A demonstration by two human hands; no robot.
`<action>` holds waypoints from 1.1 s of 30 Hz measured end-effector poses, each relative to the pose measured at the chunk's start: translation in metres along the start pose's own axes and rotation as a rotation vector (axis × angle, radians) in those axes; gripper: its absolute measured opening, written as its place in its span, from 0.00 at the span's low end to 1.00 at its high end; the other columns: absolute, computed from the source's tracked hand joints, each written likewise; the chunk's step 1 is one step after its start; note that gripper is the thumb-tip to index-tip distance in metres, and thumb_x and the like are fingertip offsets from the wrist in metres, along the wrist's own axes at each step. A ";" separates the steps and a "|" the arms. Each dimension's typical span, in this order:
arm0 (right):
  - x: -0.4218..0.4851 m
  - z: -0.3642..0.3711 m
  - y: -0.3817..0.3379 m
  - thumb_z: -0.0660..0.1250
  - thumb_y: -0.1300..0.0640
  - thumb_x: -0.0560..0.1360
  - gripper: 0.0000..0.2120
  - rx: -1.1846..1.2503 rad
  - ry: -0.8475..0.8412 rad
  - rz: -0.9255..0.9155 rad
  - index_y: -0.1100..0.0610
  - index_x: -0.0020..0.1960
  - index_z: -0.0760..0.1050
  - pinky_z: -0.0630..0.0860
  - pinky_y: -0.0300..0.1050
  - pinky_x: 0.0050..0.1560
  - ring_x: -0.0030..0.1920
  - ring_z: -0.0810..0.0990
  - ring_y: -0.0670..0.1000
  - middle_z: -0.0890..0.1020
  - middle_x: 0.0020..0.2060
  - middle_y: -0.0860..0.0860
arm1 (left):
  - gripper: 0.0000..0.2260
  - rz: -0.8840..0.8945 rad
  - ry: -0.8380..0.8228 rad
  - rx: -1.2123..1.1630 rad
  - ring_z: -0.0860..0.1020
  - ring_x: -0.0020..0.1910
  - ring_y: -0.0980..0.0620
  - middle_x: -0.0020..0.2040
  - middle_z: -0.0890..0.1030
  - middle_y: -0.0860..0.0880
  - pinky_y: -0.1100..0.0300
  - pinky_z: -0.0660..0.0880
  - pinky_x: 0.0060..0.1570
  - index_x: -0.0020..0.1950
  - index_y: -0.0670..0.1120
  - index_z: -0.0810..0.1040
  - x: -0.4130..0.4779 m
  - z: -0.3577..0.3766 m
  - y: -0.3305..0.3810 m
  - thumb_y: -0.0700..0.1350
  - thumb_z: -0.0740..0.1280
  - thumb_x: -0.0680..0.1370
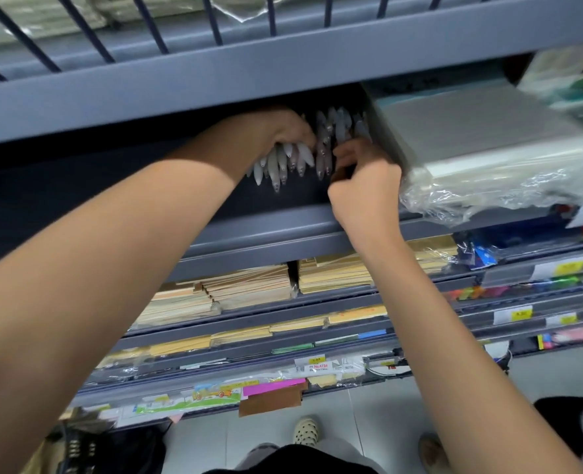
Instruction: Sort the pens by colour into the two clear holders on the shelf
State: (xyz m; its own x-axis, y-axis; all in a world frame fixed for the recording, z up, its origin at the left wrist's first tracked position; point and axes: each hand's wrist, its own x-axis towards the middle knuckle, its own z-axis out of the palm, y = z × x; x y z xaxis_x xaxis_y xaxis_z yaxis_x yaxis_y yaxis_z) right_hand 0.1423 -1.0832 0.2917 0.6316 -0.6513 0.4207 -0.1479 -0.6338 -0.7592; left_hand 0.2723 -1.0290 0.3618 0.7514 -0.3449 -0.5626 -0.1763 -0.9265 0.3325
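Here, mid-sort inside the shadowed shelf [283, 230], left of the wrapped paper stack [488, 138].
Farthest from the wrapped paper stack, the left hand [283, 131] grips a fistful of pale-capped pens [283, 162], their tips fanned towards the camera. Between that bunch and the stack a second cluster of pens [334, 128] stands upright, just beside the stack's edge; the clear holders cannot be made out in the shadow. The right hand [362, 179], nearest the stack, curls its fingers at the foot of that cluster, but I cannot tell whether it pinches anything. The step looks like feeding pens across by colour. Next, one pen must be singled out of the bunch and its colour checked in poor light.
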 end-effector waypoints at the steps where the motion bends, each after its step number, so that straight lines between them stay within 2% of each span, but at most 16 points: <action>1: 0.000 0.000 0.000 0.60 0.71 0.64 0.18 -0.005 -0.003 0.005 0.56 0.48 0.79 0.67 0.37 0.38 0.37 0.75 0.53 0.83 0.42 0.55 | 0.19 -0.008 0.010 0.023 0.79 0.39 0.40 0.38 0.78 0.39 0.34 0.75 0.53 0.37 0.40 0.79 -0.002 0.000 0.002 0.51 0.63 0.82; 3: 0.000 0.000 0.000 0.61 0.71 0.64 0.18 -0.014 -0.009 0.008 0.56 0.48 0.79 0.67 0.36 0.38 0.37 0.74 0.51 0.83 0.42 0.54 | 0.19 -0.012 0.019 0.069 0.79 0.41 0.40 0.37 0.77 0.39 0.36 0.76 0.49 0.38 0.40 0.77 -0.003 -0.001 0.004 0.51 0.62 0.83; 7: -0.001 -0.001 -0.001 0.61 0.72 0.64 0.18 -0.016 -0.008 0.007 0.57 0.49 0.79 0.66 0.32 0.38 0.38 0.74 0.49 0.83 0.42 0.53 | 0.20 -0.022 0.006 0.191 0.77 0.35 0.40 0.38 0.78 0.38 0.46 0.76 0.22 0.38 0.38 0.77 -0.008 -0.003 0.004 0.50 0.62 0.83; 8: -0.001 -0.001 -0.001 0.61 0.72 0.64 0.18 -0.017 -0.007 0.009 0.57 0.49 0.79 0.65 0.31 0.37 0.38 0.74 0.49 0.83 0.42 0.53 | 0.20 -0.016 -0.001 0.221 0.77 0.35 0.40 0.39 0.78 0.38 0.46 0.77 0.23 0.39 0.37 0.78 -0.007 -0.005 0.003 0.50 0.61 0.83; 10: -0.001 -0.002 -0.002 0.61 0.72 0.64 0.18 -0.015 -0.011 0.014 0.57 0.48 0.79 0.65 0.30 0.37 0.38 0.74 0.50 0.83 0.42 0.54 | 0.17 -0.008 -0.034 0.256 0.79 0.43 0.36 0.47 0.79 0.34 0.43 0.81 0.44 0.43 0.35 0.80 -0.004 -0.009 -0.003 0.47 0.62 0.82; 11: -0.001 -0.002 -0.002 0.61 0.71 0.64 0.18 -0.017 -0.012 0.016 0.57 0.48 0.79 0.65 0.31 0.37 0.38 0.75 0.51 0.83 0.42 0.54 | 0.15 0.001 -0.037 0.259 0.79 0.50 0.34 0.52 0.80 0.32 0.40 0.77 0.57 0.44 0.34 0.81 -0.004 -0.012 -0.007 0.45 0.64 0.81; 14: -0.002 -0.002 -0.003 0.61 0.70 0.64 0.18 -0.037 -0.007 0.016 0.56 0.48 0.79 0.67 0.35 0.39 0.40 0.78 0.55 0.84 0.42 0.55 | 0.15 -0.001 -0.081 0.239 0.78 0.59 0.35 0.58 0.81 0.32 0.39 0.72 0.66 0.37 0.39 0.83 -0.004 -0.025 -0.017 0.48 0.70 0.78; 16: -0.002 -0.001 -0.004 0.62 0.69 0.64 0.18 -0.054 -0.011 0.024 0.56 0.49 0.80 0.69 0.37 0.39 0.41 0.79 0.56 0.84 0.42 0.55 | 0.24 0.030 -0.062 0.250 0.79 0.56 0.38 0.51 0.82 0.36 0.48 0.77 0.60 0.27 0.44 0.84 -0.002 -0.027 -0.022 0.56 0.69 0.78; 18: -0.003 0.001 -0.003 0.63 0.68 0.65 0.16 -0.067 -0.008 0.029 0.56 0.50 0.79 0.70 0.39 0.39 0.41 0.79 0.58 0.84 0.42 0.56 | 0.30 0.078 0.022 0.294 0.78 0.42 0.46 0.40 0.80 0.45 0.64 0.77 0.35 0.21 0.48 0.81 0.000 -0.025 -0.025 0.63 0.65 0.78; 20: -0.003 0.003 -0.004 0.64 0.65 0.68 0.12 -0.079 0.001 0.017 0.57 0.50 0.79 0.72 0.41 0.40 0.42 0.80 0.59 0.83 0.44 0.56 | 0.28 0.110 0.101 0.319 0.73 0.33 0.51 0.33 0.76 0.47 0.68 0.63 0.13 0.25 0.47 0.79 -0.001 -0.022 -0.026 0.65 0.64 0.77; 21: -0.003 0.004 -0.004 0.64 0.63 0.70 0.10 -0.086 0.006 0.009 0.57 0.50 0.79 0.73 0.43 0.41 0.42 0.80 0.59 0.83 0.45 0.57 | 0.27 0.110 0.125 0.336 0.72 0.32 0.51 0.33 0.75 0.47 0.69 0.59 0.10 0.29 0.44 0.77 0.000 -0.022 -0.027 0.65 0.64 0.77; 23: -0.002 0.006 -0.005 0.65 0.61 0.71 0.09 -0.102 0.010 0.001 0.58 0.50 0.79 0.75 0.44 0.42 0.44 0.81 0.60 0.83 0.46 0.57 | 0.24 0.094 0.134 0.362 0.73 0.32 0.49 0.35 0.76 0.46 0.66 0.65 0.16 0.36 0.42 0.76 -0.002 -0.023 -0.024 0.63 0.66 0.78; 27: -0.004 0.003 -0.007 0.65 0.63 0.71 0.09 -0.125 0.012 0.005 0.58 0.50 0.79 0.71 0.40 0.41 0.44 0.81 0.60 0.84 0.45 0.57 | 0.22 0.017 0.000 0.339 0.78 0.35 0.42 0.34 0.81 0.40 0.48 0.79 0.48 0.34 0.41 0.81 -0.007 -0.025 -0.021 0.56 0.64 0.80; 28: -0.004 0.003 -0.009 0.65 0.63 0.71 0.10 -0.141 0.000 0.007 0.59 0.51 0.79 0.72 0.41 0.41 0.45 0.81 0.61 0.83 0.46 0.58 | 0.23 0.013 -0.007 0.326 0.79 0.35 0.42 0.33 0.81 0.39 0.47 0.79 0.49 0.32 0.41 0.82 -0.007 -0.024 -0.022 0.53 0.63 0.80; 31: -0.009 0.002 -0.016 0.64 0.63 0.71 0.14 -0.262 -0.062 0.008 0.60 0.56 0.77 0.73 0.45 0.43 0.45 0.80 0.63 0.82 0.52 0.61 | 0.20 0.110 0.105 0.274 0.76 0.29 0.45 0.30 0.79 0.41 0.60 0.77 0.27 0.31 0.40 0.79 -0.005 -0.022 -0.024 0.50 0.67 0.79; 33: -0.014 0.002 -0.021 0.65 0.63 0.71 0.06 -0.298 -0.067 0.020 0.61 0.47 0.75 0.66 0.44 0.38 0.40 0.78 0.62 0.81 0.49 0.61 | 0.16 0.178 0.176 0.214 0.74 0.32 0.49 0.34 0.76 0.44 0.63 0.72 0.21 0.33 0.42 0.76 -0.001 -0.022 -0.027 0.48 0.69 0.78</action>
State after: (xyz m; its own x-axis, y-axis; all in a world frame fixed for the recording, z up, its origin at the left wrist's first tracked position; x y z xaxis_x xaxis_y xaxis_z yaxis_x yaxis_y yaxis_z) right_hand 0.1379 -1.0600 0.3003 0.6732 -0.6424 0.3661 -0.3713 -0.7219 -0.5840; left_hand 0.2898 -0.9999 0.3698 0.7920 -0.4902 -0.3638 -0.4303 -0.8710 0.2370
